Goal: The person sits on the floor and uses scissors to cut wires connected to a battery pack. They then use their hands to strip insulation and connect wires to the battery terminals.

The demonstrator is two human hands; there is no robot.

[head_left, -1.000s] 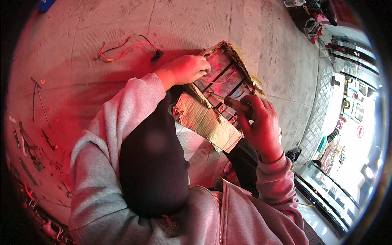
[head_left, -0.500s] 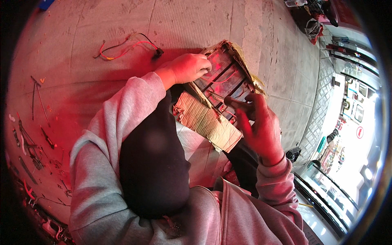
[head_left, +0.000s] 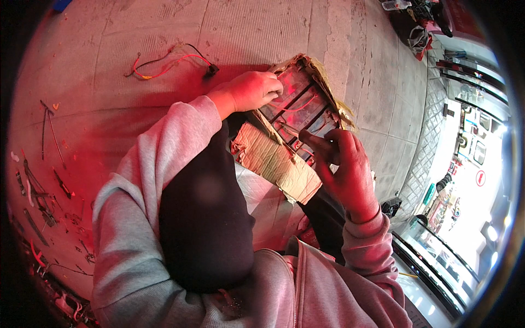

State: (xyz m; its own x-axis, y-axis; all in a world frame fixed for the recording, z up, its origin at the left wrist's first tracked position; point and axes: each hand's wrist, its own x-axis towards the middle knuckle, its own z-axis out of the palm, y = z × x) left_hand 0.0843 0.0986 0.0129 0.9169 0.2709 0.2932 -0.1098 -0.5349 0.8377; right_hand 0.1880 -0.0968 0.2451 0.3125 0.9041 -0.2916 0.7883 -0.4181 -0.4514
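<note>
A battery pack (head_left: 297,97) lies open in torn cardboard wrapping (head_left: 322,82), showing several blocks with dark strips between them and thin red wires. My left hand (head_left: 252,92) grips its near-left upper edge, fingers curled over the rim; the fingertips are partly hidden. My right hand (head_left: 347,169) is closed on a screwdriver-like tool (head_left: 307,136) with a dark handle. Its thin, light shaft points left into the pack, over the blocks. A loose cardboard flap (head_left: 276,164) hangs from the pack's near side, close to my black-clad knee (head_left: 205,213).
A red and black cable with a black connector (head_left: 212,70) lies on the paved ground (head_left: 164,27) beyond my left arm. Several tools and scraps (head_left: 41,191) lie at the far left. Glass display cases (head_left: 437,257) line the right, and bags (head_left: 410,30) sit at the upper right.
My right hand has shifted slightly down, its fingers re-set around the tool. The left hand and the pack stay where they were.
</note>
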